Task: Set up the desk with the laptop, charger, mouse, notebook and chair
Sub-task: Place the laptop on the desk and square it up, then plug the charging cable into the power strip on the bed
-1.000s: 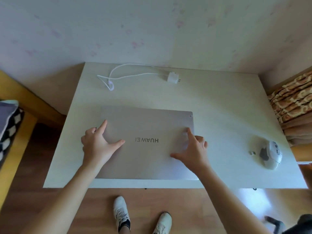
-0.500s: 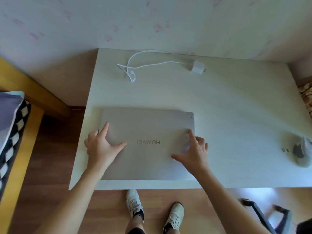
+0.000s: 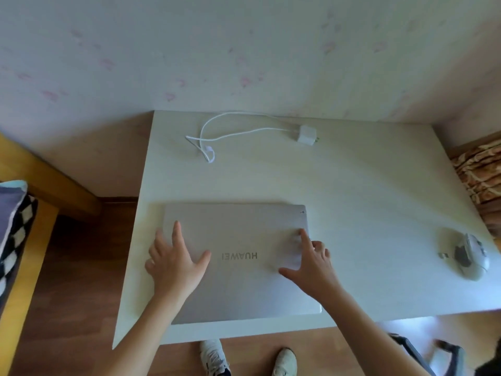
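A closed silver laptop (image 3: 241, 232) lies flat near the front left of the white desk (image 3: 352, 185), its logo facing away from me. My left hand (image 3: 173, 260) rests flat on the lid's left part, fingers spread. On the lid's right part my right hand (image 3: 311, 263) presses down, fingers also apart. A white charger (image 3: 306, 133) with its looped cable (image 3: 217, 137) lies at the back of the desk. Near the right edge sits a white and grey mouse (image 3: 470, 256) with a small dongle (image 3: 443, 255) beside it. A dark chair base (image 3: 414, 351) shows at the bottom right. No notebook is in view.
The desk stands against a pale wall with faint pink marks. A yellow wooden bed frame (image 3: 35, 175) with a checkered pillow (image 3: 13, 229) stands to the left. Patterned orange fabric (image 3: 479, 172) lies at the right. My white shoes (image 3: 214, 356) stand on the wooden floor under the desk's front edge.
The view has shifted left and then partly back. Both hands stay flat on the laptop lid, which has not visibly moved on the desk.
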